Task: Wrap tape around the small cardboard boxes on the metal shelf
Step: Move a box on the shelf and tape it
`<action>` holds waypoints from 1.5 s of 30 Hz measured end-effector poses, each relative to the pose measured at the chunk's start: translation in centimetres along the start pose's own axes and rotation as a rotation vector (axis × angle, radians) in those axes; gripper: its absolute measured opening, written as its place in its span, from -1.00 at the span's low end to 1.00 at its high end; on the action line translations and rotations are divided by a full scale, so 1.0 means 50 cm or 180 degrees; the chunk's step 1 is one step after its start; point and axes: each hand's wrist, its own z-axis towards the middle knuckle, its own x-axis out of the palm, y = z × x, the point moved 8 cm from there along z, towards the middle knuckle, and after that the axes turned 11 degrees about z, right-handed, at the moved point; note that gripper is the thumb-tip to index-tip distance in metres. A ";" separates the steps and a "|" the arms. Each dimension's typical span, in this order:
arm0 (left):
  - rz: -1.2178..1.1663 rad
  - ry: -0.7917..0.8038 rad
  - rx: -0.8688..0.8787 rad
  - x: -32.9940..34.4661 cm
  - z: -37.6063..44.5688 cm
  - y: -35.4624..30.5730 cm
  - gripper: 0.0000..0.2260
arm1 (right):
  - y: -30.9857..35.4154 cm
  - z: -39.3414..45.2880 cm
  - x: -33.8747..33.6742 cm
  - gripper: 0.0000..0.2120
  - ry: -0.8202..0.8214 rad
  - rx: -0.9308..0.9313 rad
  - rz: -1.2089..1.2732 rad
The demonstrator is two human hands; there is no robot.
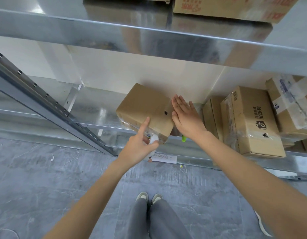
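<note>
Fingers of the right hand are laid out flat and released, pressed against the right end of the small cardboard box; nothing is grasped there. Left hand: index finger extended onto the box's near top edge, remaining fingers curled around a white tape roll, partly hidden by the palm.

Box sits skewed on the metal shelf, its near corner over the front lip. Clear tape appears to be already on its near face; how far round it runs cannot be told.

Step judged to be smoothing a strip down while the box is braced. To be done well:
- box kept pinned by the flat right palm so it is not pushed off the lip;
- strip pressed from the edge outward to avoid wrinkles;
- roll held taut and close to the cardboard;
- punched hole on top best covered squarely.

Further boxes, some taped, stand to the right, just beside. A green object lies at the shelf lip, unidentified. Paper slip on the floor below.
</note>
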 end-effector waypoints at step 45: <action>-0.0616 0.0879 -0.0032 -0.057 0.049 0.027 -0.43 | 0.195 -0.143 0.053 -0.44 -0.0953 -0.1507 -0.0530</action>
